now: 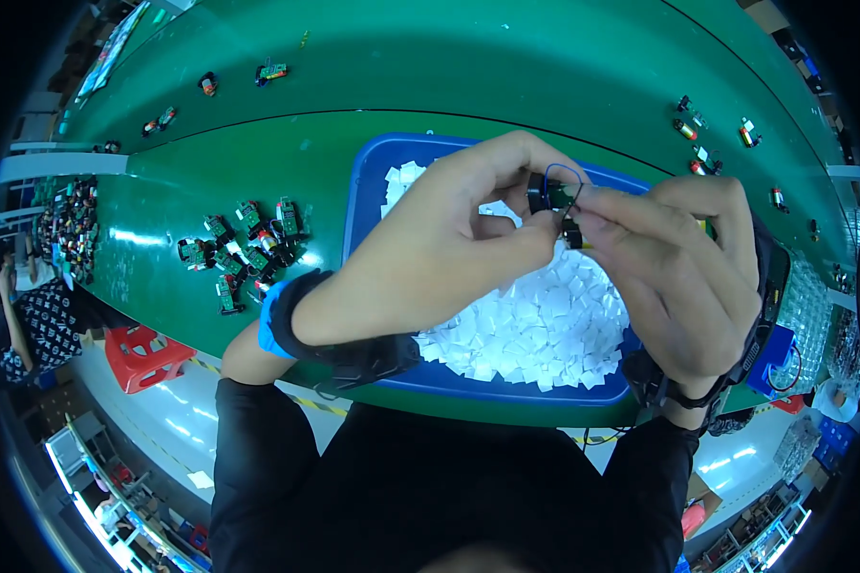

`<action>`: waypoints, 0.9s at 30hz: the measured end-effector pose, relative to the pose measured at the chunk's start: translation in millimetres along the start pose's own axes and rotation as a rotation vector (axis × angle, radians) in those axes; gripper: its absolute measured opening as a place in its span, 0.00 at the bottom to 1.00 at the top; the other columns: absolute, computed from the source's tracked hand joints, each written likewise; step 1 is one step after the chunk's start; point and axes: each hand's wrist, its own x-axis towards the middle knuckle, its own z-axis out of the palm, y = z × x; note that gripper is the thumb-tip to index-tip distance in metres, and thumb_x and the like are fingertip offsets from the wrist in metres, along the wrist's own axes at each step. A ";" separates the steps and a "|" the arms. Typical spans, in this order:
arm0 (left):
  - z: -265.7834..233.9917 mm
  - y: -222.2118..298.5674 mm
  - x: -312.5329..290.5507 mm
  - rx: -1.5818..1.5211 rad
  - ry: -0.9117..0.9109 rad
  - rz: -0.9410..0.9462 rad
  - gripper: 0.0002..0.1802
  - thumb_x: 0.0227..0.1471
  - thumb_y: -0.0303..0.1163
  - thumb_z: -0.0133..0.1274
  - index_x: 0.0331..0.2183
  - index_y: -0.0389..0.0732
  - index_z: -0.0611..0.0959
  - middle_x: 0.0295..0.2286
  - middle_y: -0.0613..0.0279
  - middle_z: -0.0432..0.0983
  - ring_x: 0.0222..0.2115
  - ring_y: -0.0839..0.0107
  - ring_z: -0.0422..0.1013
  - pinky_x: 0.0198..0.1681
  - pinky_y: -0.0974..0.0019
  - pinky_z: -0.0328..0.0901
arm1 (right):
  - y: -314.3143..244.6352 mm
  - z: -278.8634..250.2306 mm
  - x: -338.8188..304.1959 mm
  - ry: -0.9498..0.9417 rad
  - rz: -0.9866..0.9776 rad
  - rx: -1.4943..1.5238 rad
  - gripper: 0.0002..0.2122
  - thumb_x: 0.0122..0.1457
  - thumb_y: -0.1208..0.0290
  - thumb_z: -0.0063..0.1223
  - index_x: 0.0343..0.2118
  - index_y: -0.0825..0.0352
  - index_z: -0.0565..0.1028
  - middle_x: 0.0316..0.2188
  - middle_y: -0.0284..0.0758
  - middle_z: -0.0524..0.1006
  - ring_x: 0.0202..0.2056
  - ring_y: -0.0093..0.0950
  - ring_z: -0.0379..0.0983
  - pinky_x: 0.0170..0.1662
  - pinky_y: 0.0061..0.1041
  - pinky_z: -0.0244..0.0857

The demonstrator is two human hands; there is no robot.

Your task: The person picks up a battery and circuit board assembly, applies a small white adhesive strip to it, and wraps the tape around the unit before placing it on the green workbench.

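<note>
Above a blue tray (pixel 358 205), my left hand (pixel 430 253) pinches a small electronic assembly (pixel 547 195) with a black round part and thin looped wires. My right hand (pixel 683 272) meets it from the right, its fingers closed on the same assembly by the wires and a small black piece. The fingertips hide much of the assembly. Below my hands, the tray holds a heap of small white square pieces (pixel 516 329). To the left of the tray, a cluster of similar assemblies (pixel 248 248) with green circuit boards lies on the green table (pixel 334 158).
More assemblies lie scattered at the far left (pixel 271 73) and far right (pixel 750 132). A dense pile of them (pixel 70 224) stands at the left edge. Bubble wrap (pixel 805 296) and a blue box (pixel 774 361) are at right. A red stool (pixel 145 358) and another person (pixel 43 320) are at left.
</note>
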 end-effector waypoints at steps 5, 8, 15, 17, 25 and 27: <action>-1.5 -9.5 0.5 0.124 0.047 0.129 0.20 0.56 0.19 0.49 0.51 0.32 0.73 0.44 0.60 0.73 0.34 0.74 0.73 0.35 0.73 0.71 | -5.1 1.9 2.6 0.008 -0.009 -0.141 0.13 0.38 0.79 0.71 0.30 0.67 0.81 0.34 0.35 0.83 0.33 0.32 0.70 0.32 0.29 0.65; -1.6 -7.2 -1.3 0.117 0.038 0.163 0.20 0.56 0.20 0.52 0.52 0.32 0.74 0.46 0.58 0.73 0.36 0.73 0.74 0.37 0.71 0.72 | -5.3 1.8 3.0 0.105 -0.020 -0.159 0.13 0.38 0.80 0.71 0.30 0.66 0.81 0.33 0.34 0.82 0.32 0.31 0.70 0.32 0.29 0.64; -1.2 7.1 -3.7 0.298 -0.010 0.318 0.22 0.54 0.21 0.57 0.51 0.31 0.76 0.48 0.51 0.75 0.42 0.67 0.75 0.38 0.69 0.76 | -3.8 -5.7 2.6 0.125 -0.040 -0.198 0.16 0.34 0.81 0.72 0.30 0.63 0.82 0.30 0.31 0.79 0.31 0.30 0.67 0.31 0.26 0.61; 3.9 1.8 -4.4 0.249 0.042 0.347 0.22 0.54 0.21 0.59 0.51 0.30 0.76 0.47 0.49 0.76 0.40 0.65 0.77 0.35 0.70 0.76 | -8.4 -1.3 1.2 0.122 -0.025 -0.181 0.15 0.35 0.80 0.72 0.31 0.64 0.82 0.32 0.32 0.78 0.31 0.29 0.67 0.31 0.26 0.61; 3.4 4.4 -1.7 0.163 0.174 0.425 0.25 0.54 0.24 0.61 0.51 0.26 0.74 0.45 0.43 0.76 0.31 0.68 0.78 0.26 0.72 0.75 | -12.1 -9.4 -5.4 0.160 0.225 0.093 0.18 0.44 0.82 0.70 0.39 0.71 0.76 0.39 0.40 0.77 0.33 0.26 0.72 0.30 0.20 0.64; 4.5 5.9 -2.2 0.140 0.205 0.401 0.25 0.54 0.24 0.61 0.51 0.25 0.73 0.45 0.42 0.76 0.30 0.69 0.78 0.25 0.72 0.75 | -11.1 -5.9 -7.9 0.126 0.355 0.380 0.20 0.48 0.83 0.68 0.44 0.73 0.72 0.41 0.43 0.77 0.34 0.25 0.75 0.31 0.19 0.67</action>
